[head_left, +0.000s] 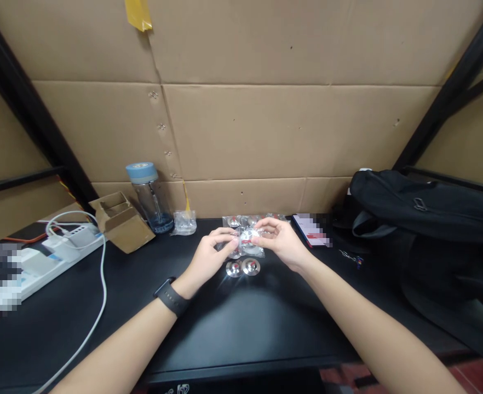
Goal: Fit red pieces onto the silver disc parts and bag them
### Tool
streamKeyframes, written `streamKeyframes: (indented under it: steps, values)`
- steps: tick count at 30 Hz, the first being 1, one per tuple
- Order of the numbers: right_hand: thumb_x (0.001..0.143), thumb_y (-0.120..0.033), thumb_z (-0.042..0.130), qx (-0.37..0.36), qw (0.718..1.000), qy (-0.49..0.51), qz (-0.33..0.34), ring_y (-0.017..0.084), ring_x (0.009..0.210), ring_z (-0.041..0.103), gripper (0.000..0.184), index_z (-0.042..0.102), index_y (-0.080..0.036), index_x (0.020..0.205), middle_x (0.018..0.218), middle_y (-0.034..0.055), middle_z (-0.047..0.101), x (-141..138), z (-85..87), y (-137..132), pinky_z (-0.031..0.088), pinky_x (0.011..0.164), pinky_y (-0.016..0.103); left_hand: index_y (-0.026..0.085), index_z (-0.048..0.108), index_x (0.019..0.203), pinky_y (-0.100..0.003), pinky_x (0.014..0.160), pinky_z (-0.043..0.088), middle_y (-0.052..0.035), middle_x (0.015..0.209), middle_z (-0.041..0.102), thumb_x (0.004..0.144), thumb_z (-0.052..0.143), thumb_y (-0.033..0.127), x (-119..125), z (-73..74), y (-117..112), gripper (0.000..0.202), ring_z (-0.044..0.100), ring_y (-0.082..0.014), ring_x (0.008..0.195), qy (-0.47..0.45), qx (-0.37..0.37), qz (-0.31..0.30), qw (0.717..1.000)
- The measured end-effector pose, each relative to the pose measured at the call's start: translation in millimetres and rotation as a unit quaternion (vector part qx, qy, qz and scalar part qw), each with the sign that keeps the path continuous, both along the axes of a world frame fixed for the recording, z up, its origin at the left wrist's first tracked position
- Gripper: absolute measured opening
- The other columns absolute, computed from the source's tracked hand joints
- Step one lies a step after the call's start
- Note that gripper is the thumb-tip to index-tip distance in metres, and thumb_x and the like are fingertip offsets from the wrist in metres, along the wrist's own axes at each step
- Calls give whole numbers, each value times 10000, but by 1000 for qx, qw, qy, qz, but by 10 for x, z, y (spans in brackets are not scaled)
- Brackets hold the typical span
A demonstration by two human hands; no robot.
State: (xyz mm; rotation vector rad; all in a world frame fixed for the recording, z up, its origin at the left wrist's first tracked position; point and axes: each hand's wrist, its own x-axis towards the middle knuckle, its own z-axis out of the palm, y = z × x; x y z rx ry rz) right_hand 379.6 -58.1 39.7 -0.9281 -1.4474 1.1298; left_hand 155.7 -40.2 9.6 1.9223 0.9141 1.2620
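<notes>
A: Hands?
B: Left hand (pixel 214 255) and right hand (pixel 281 242) both pinch one clear packet (pixel 249 247), above the table (pixel 241 334), toward its far edge.
A: Handling?
B: Probably light; slippery film, stiff disc inside. Grip opposite sides.
A: Looks?
B: Crinkly, shiny, red mark. Two silver discs (pixel 251 267) lie nearer the front edge.

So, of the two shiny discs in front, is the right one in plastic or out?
Out: the right disc shows bare metal, with no plastic visible around it.
</notes>
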Motion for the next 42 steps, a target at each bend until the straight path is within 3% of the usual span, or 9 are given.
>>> streamKeyframes:
  steps: [6, 13, 22, 26, 29, 32, 34, 37, 42]
  values:
    - [606, -311, 943, -6, 1000, 26, -7, 169, 797, 682, 394, 692, -195, 886, 881, 17, 706, -31, -13, -9, 558, 771, 318, 199, 818, 837, -389, 997, 489, -92, 1122, 685, 840, 755, 421, -8, 31, -28, 231, 647, -247, 1069, -42, -50, -13, 998]
    - [593, -319, 943, -10, 1000, 24, -7, 174, 766, 679, 398, 686, -200, 873, 844, 15, 711, -43, -22, -15, 561, 729, 316, 164, 812, 792, -350, 918, 530, -100, 1206, 651, 854, 718, 374, -15, 43, -32, 238, 637, -232, 1044, -103, -184, -99, 972]
    - [583, -349, 948, -20, 999, 41, 1, 210, 843, 709, 419, 678, -213, 873, 888, 29, 727, -49, -26, -14, 587, 771, 348, 165, 821, 784, -368, 909, 547, -117, 1235, 632, 721, 854, 492, -41, -30, 22, 334, 630, -243, 1045, -110, -186, -108, 970]
    - [587, -362, 944, -10, 999, 37, -4, 214, 856, 714, 428, 672, -210, 880, 912, 29, 726, -33, -22, 3, 583, 789, 354, 175, 815, 748, -394, 972, 519, -115, 1207, 684, 896, 645, 585, -66, -19, 35, 468, 636, -259, 1072, -81, -168, -111, 976]
    - [608, -347, 930, 0, 1000, 19, -16, 209, 852, 715, 407, 675, -204, 891, 917, 32, 727, -6, -48, 39, 577, 791, 349, 196, 813, 736, -417, 972, 518, -105, 1195, 703, 996, 377, 646, -75, 2, 31, 678, 647, -265, 1065, -78, -165, -98, 978]
    - [632, -346, 912, 2, 1000, 1, -20, 205, 853, 709, 378, 677, -197, 887, 890, 33, 725, 17, -89, 75, 569, 799, 347, 220, 818, 776, -438, 1012, 487, -90, 1168, 696, 906, 592, 617, -64, 1, 31, 475, 643, -277, 1086, -9, -102, -54, 993]
    - [635, -353, 907, 0, 1000, -7, -19, 204, 862, 704, 370, 680, -195, 881, 898, 34, 725, 27, -112, 95, 562, 809, 349, 234, 816, 797, -456, 1044, 455, -79, 1134, 687, 784, 782, 502, -47, -6, 22, 270, 639, -279, 1082, 56, -41, 8, 998]
    - [611, -347, 920, -3, 999, -4, -32, 203, 889, 697, 386, 682, -195, 875, 919, 34, 726, 35, -136, 121, 550, 825, 345, 260, 806, 801, -476, 1047, 439, -61, 1135, 676, 791, 786, 422, -17, -1, -15, 164, 620, -272, 1094, 117, 29, 84, 989]
    - [608, -358, 921, -24, 999, 23, -41, 192, 848, 693, 406, 671, -199, 885, 908, 30, 722, 52, -160, 159, 542, 805, 339, 316, 811, 890, -528, 1047, 412, -46, 1212, 661, 793, 789, 477, 9, 51, -95, 189, 560, -312, 1184, 178, 80, 134, 972]
